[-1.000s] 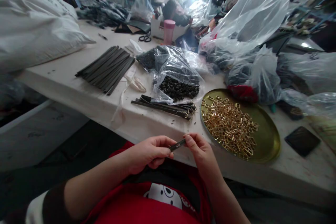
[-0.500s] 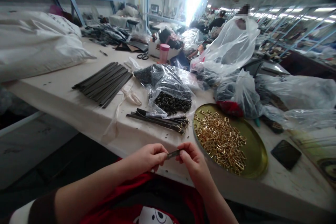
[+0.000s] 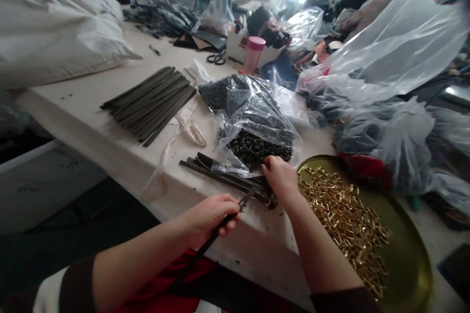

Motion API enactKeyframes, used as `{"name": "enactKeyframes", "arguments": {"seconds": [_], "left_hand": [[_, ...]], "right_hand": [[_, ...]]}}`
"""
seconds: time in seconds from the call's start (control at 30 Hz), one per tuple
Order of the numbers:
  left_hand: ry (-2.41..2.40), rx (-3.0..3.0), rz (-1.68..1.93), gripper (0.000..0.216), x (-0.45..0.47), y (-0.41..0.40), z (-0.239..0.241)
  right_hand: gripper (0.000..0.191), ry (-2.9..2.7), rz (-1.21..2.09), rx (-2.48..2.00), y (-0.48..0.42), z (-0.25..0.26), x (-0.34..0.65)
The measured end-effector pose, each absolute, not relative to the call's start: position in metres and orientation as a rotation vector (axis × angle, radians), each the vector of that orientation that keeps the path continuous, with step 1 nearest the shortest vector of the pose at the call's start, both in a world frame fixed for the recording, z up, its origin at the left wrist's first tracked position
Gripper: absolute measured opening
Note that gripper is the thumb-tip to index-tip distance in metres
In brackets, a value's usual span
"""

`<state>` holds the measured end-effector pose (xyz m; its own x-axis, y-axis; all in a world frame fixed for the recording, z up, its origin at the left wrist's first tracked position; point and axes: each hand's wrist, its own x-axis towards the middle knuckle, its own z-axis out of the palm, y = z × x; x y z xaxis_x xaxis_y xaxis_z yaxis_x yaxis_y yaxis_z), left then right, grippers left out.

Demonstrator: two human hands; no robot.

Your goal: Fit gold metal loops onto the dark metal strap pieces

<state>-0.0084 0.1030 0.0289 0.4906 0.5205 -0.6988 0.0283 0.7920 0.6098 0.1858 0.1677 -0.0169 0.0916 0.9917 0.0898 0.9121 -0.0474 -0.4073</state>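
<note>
My left hand (image 3: pixel 209 215) is closed around a thin dark strap (image 3: pixel 220 227) whose slotted end points up and to the right. My right hand (image 3: pixel 281 178) reaches forward over the table edge, fingers curled at the open mouth of a clear bag of small dark metal pieces (image 3: pixel 259 144). I cannot see whether anything sits in those fingers. Under that hand lies a small bundle of dark straps (image 3: pixel 220 173). To its right stands a round gold tray (image 3: pixel 411 254) with several gold buckles (image 3: pixel 345 220).
A larger fan of dark straps (image 3: pixel 150 102) lies at the left of the white table (image 3: pixel 91 122). A big white sack (image 3: pixel 55 34) sits behind it. Clear plastic bags (image 3: pixel 385 68) crowd the right. Scissors (image 3: pixel 216 58) and a pink cup (image 3: pixel 253 54) stand further back.
My right hand has let go of the strap end and reached forward to the bag of dark pieces. My left hand keeps the strap, now tilted upward.
</note>
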Motion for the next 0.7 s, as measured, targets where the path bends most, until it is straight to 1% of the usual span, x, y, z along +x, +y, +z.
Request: {"name": "enactKeyframes", "arguments": {"seconds": [0.1, 0.2, 0.23, 0.27, 0.37, 0.43, 0.53, 0.7], "left_hand": [[1.007, 0.579, 0.333, 0.007, -0.009, 0.106, 0.025], [1.006, 0.575, 0.34, 0.008, -0.01, 0.104, 0.025], [1.004, 0.59, 0.344, 0.009, -0.01, 0.102, 0.027], [0.999, 0.618, 0.353, 0.009, -0.01, 0.1, 0.028], [0.991, 0.768, 0.394, 0.01, -0.011, 0.093, 0.036], [0.993, 0.881, 0.408, 0.014, -0.011, 0.088, 0.041], [0.985, 0.993, 0.377, 0.017, -0.01, 0.076, 0.047], [1.002, 0.999, 0.256, 0.008, -0.007, 0.054, 0.054]], "right_hand": [[0.01, -1.928, 0.239, -2.063, 0.171, -0.016, 0.187], [0.014, -1.868, 0.14, -2.057, 0.157, -0.003, 0.191], [0.014, -1.804, 0.203, -2.025, 0.148, 0.003, 0.192], [0.014, -1.722, 0.339, -1.972, 0.137, 0.01, 0.191], [0.018, -1.428, 1.059, -1.67, 0.095, 0.026, 0.181], [0.019, -1.234, 1.341, -1.495, 0.067, 0.029, 0.171], [0.018, -1.046, 1.448, -1.353, 0.035, 0.025, 0.161], [0.019, -0.915, 1.496, -1.283, 0.008, 0.016, 0.16]]}}
